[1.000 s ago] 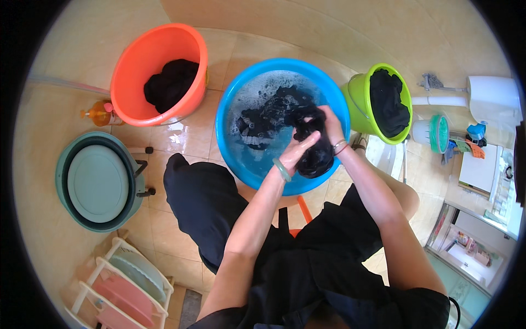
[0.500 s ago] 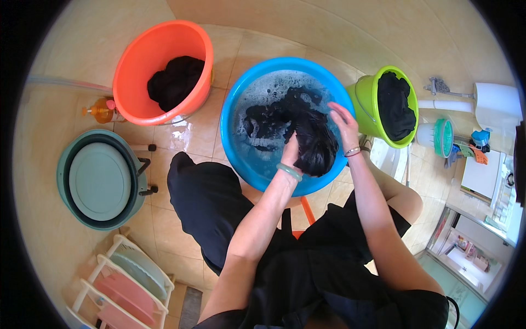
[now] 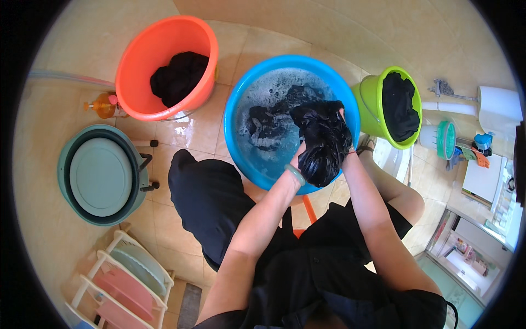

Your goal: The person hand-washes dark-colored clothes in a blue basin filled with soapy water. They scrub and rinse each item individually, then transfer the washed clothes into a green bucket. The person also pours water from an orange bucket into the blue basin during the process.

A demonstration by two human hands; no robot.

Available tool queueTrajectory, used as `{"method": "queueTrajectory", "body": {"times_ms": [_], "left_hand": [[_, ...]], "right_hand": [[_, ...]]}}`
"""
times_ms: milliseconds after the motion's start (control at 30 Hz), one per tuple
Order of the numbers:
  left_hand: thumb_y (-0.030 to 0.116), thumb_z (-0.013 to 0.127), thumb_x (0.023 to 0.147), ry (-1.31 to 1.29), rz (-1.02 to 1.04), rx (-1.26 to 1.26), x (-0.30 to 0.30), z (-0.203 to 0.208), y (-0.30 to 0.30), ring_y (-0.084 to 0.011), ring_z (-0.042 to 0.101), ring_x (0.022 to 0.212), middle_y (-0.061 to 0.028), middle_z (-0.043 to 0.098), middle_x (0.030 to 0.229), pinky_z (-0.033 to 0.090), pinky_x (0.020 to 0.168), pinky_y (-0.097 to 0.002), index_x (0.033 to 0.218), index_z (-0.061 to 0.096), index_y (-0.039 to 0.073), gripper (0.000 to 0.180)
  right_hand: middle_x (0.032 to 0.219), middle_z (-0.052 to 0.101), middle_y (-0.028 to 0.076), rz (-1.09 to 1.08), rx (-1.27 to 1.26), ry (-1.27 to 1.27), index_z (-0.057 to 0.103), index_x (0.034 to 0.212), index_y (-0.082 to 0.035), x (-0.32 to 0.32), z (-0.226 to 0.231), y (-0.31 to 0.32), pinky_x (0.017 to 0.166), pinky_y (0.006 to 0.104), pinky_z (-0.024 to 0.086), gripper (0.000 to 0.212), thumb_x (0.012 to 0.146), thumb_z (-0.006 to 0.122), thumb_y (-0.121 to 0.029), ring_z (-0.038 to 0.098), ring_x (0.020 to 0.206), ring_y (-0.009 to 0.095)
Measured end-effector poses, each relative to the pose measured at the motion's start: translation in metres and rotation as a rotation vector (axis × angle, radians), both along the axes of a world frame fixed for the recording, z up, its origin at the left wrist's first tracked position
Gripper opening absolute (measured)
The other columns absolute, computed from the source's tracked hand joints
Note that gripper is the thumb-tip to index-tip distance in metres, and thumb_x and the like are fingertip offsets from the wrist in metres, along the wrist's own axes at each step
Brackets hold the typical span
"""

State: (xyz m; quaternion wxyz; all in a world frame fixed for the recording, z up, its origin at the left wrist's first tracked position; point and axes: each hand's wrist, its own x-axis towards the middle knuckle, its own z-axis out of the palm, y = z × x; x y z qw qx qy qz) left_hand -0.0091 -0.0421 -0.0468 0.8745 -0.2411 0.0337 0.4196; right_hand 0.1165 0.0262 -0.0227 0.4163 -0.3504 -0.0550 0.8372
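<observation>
A round blue basin [image 3: 232,143] holds foamy water with dark fabric [image 3: 268,122] soaking in it. Over its near right side I hold a bunched, shiny wet black cloth [image 3: 323,145], whose exact kind of garment I cannot make out. My left hand [image 3: 298,157], below a pale green bangle, grips the cloth from the left and is partly covered by it. From the right, my right hand [image 3: 347,158] clasps the same bundle; most of its fingers are hidden behind the fabric.
An orange bucket [image 3: 131,71] with black cloth stands at the far left, a lime-green bucket [image 3: 372,101] with black cloth to the right. Left of me are a grey-green collapsible basin [image 3: 68,181], an orange pump bottle [image 3: 101,106] and a white rack [image 3: 118,241] of basins.
My right hand has moved from open beside the cloth to holding it. The wet bundle has been lifted and gathered between both hands.
</observation>
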Motion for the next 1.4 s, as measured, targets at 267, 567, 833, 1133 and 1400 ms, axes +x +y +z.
{"method": "queueTrajectory", "body": {"times_ms": [267,567,833,1133,1400], "left_hand": [[0.04,0.058,0.092,0.941,-0.202,0.011,-0.006,0.006,0.005,-0.0237,0.066,0.095,-0.0156,0.068,0.107,0.051,0.083,-0.031,0.112,0.062,-0.008,0.053],[0.044,0.058,0.088,1.707,-0.389,0.235,0.008,-0.005,0.003,-0.0482,0.058,0.102,-0.0374,0.061,0.099,0.046,0.088,-0.0449,0.095,0.063,-0.015,0.06],[0.036,0.058,0.088,1.774,-0.388,0.164,0.011,0.013,0.0,-0.0484,0.059,0.1,-0.036,0.062,0.096,0.047,0.087,-0.0454,0.092,0.064,-0.015,0.051],[0.022,0.055,0.091,1.709,-0.255,0.11,0.011,-0.005,-0.011,-0.0424,0.054,0.114,-0.0298,0.056,0.121,0.041,0.099,-0.0407,0.135,0.039,0.001,0.051],[0.05,0.063,0.089,0.535,-0.055,0.166,-0.017,0.033,0.004,-0.0236,0.035,0.135,-0.0109,0.028,0.15,0.03,0.111,-0.0346,0.153,0.003,0.014,0.096]], "right_hand": [[0.114,0.064,0.009,0.158,0.218,-0.52,0.059,0.119,0.0,0.017,-0.011,0.018,0.089,0.0316,0.052,0.03,0.092,0.06,-0.013,0.062,0.101,0.018],[0.107,0.066,0.006,0.131,0.321,-0.748,0.056,0.127,-0.003,0.033,-0.056,0.032,0.081,0.0294,0.053,0.054,0.076,0.075,-0.002,0.063,0.092,0.014],[0.092,0.068,0.003,0.338,0.625,-1.065,0.063,0.105,0.002,0.03,-0.053,0.034,0.079,0.0263,0.048,0.043,0.067,0.079,-0.01,0.059,0.085,0.009],[0.095,0.065,0.022,0.467,0.564,-1.726,0.055,0.116,-0.009,-0.011,-0.021,0.018,0.082,0.0434,0.05,0.053,0.067,0.075,-0.012,0.063,0.09,0.041],[0.12,0.057,0.022,0.306,0.757,-1.526,0.048,0.131,-0.015,0.032,-0.033,0.044,0.1,0.0407,0.042,0.067,0.07,0.074,-0.006,0.052,0.116,0.037]]}}
